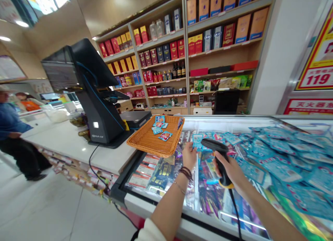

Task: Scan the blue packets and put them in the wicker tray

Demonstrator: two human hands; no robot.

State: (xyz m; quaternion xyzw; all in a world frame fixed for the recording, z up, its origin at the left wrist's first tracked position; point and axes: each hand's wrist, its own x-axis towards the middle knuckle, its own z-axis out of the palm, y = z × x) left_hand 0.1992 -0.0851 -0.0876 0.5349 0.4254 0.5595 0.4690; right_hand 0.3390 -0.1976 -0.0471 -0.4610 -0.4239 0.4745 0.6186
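In the head view my left hand [189,155] pinches a small blue snack packet [197,141] by its lower edge, above the glass-topped display case. My right hand [229,169] is wrapped round the handle of a black barcode scanner [217,145], whose head points left at the packet, close beside it. A cable hangs from the scanner's yellow-trimmed base. Left of my left hand, a brown wicker tray [137,138] holds several small packets [165,135], blue and red. To the right lies a large heap of similar blue packets [283,154] on the glass.
A black point-of-sale terminal [104,112] stands on the white counter [104,159] at left, its cable [91,164] trailing over the edge. Coloured goods show under the display glass [161,176]. Shelves of boxes [162,55] line the back wall. A person in blue [11,119] stands far left.
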